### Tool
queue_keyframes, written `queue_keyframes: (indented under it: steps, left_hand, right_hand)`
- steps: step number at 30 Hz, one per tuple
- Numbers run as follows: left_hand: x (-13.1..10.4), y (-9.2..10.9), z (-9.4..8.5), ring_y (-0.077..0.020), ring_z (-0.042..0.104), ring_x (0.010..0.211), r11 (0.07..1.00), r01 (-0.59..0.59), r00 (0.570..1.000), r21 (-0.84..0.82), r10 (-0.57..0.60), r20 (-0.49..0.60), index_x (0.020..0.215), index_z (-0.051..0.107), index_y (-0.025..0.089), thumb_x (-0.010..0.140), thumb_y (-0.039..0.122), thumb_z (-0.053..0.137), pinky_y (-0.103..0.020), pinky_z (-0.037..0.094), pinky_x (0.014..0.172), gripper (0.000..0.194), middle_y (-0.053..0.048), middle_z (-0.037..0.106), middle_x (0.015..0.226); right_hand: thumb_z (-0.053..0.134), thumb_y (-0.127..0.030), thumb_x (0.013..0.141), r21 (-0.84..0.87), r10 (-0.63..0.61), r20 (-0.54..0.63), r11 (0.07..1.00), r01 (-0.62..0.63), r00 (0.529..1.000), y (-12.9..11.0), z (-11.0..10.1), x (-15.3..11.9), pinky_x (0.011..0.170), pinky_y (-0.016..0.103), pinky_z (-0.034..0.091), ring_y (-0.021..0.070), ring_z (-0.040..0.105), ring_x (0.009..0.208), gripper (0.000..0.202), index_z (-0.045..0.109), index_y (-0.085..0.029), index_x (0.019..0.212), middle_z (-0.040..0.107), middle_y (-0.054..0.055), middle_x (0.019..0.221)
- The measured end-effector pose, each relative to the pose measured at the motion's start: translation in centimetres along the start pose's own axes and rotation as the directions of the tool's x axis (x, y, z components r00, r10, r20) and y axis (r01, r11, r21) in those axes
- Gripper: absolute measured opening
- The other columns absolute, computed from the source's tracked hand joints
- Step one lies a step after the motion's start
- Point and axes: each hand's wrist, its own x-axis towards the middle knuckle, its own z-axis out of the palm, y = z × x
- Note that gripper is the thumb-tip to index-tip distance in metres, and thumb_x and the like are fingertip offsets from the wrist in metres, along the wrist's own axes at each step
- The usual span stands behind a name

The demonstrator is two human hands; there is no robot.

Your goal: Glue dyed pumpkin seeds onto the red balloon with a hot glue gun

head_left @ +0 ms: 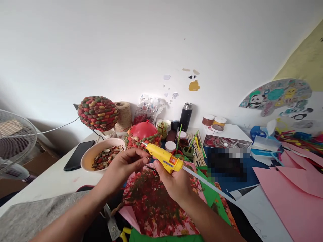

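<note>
In my right hand [176, 181] is a yellow hot glue gun [164, 156], its nozzle pointing up and left. A long white glue stick [209, 185] sticks out of its back end. My left hand [126, 163] pinches a small brown shell [145, 160], mostly hidden by the fingertips, close below the nozzle. Just behind both hands stands a red balloon [143, 130], its lower part covered with painted shells [131, 141]. Left of it, a pink bowl [85, 161] holds loose coloured shells [107, 158].
Paint-smeared paper [156, 205] lies under my hands. A finished-looking shell-covered ball [98, 113] stands behind the bowl, beside a twine spool [123, 116]. Paint jars, sticks and a black flask [186, 117] line the back. Scissors [112, 225] lie in front, pink paper [285, 195] at right.
</note>
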Motion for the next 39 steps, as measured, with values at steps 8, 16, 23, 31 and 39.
queue_keyframes:
  steps: [8, 16, 23, 31, 39]
  left_hand:
    - [1.2, -0.9, 3.1, -0.0104, 0.065, 0.065, 0.926, 0.004, 1.0, -0.378, -0.006, -0.004, 0.088, 0.084, 0.018, 0.073, 0.039, 0.108, -0.018, 0.052, 0.062, 0.036, -0.001, 0.078, 0.078]
    - [0.0, -3.2, 4.2, -0.012, 0.068, 0.062, 0.879, 0.092, 0.996, -0.468, -0.086, 0.034, 0.085, 0.074, 0.018, 0.075, 0.04, 0.107, -0.02, 0.052, 0.061, 0.041, 0.0, 0.077, 0.072]
    - [0.6, -2.9, 4.0, -0.0136, 0.072, 0.06, 0.798, 0.223, 0.975, -0.56, -0.181, 0.13, 0.085, 0.078, 0.014, 0.069, 0.045, 0.11, -0.019, 0.051, 0.057, 0.047, -0.004, 0.078, 0.065]
    - [0.8, -3.0, 3.9, -0.0114, 0.071, 0.059, 0.778, 0.222, 0.975, -0.587, -0.162, 0.154, 0.083, 0.074, 0.015, 0.069, 0.038, 0.11, -0.017, 0.049, 0.055, 0.045, -0.002, 0.078, 0.068]
    - [0.4, -2.8, 3.9, -0.0113, 0.072, 0.061, 0.777, 0.219, 0.975, -0.59, -0.149, 0.166, 0.087, 0.073, 0.016, 0.075, 0.035, 0.108, -0.017, 0.051, 0.056, 0.042, -0.001, 0.077, 0.073]
  right_hand:
    - [0.077, -0.061, 0.102, 0.019, 0.176, -0.022, 0.984, -0.176, 0.984, 0.0, -0.5, 0.2, 0.052, 0.031, 0.056, 0.0211, 0.062, 0.05, 0.038, 0.086, -0.023, 0.101, 0.059, -0.002, 0.053]
    - [0.079, -0.055, 0.099, 0.043, 0.242, -0.012, 0.97, -0.241, 0.97, 0.0, 0.0, 0.2, 0.049, 0.027, 0.053, 0.0161, 0.058, 0.048, 0.034, 0.081, -0.022, 0.092, 0.059, -0.003, 0.056]
    - [0.083, -0.053, 0.093, 0.023, 0.265, -0.081, 0.964, -0.264, 0.961, 0.1, -0.2, 0.5, 0.049, 0.026, 0.056, 0.016, 0.063, 0.049, 0.033, 0.08, -0.021, 0.089, 0.07, 0.0, 0.063]
    - [0.082, -0.061, 0.095, 0.034, 0.28, -0.022, 0.96, -0.279, 0.96, 0.4, -0.1, 0.3, 0.048, 0.026, 0.057, 0.0164, 0.063, 0.049, 0.039, 0.08, -0.022, 0.09, 0.069, 0.0, 0.062]
    - [0.08, -0.07, 0.096, 0.106, 0.309, 0.044, 0.944, -0.312, 0.95, 0.3, -0.2, 0.4, 0.051, 0.028, 0.058, 0.017, 0.063, 0.054, 0.049, 0.082, -0.021, 0.095, 0.072, 0.002, 0.069]
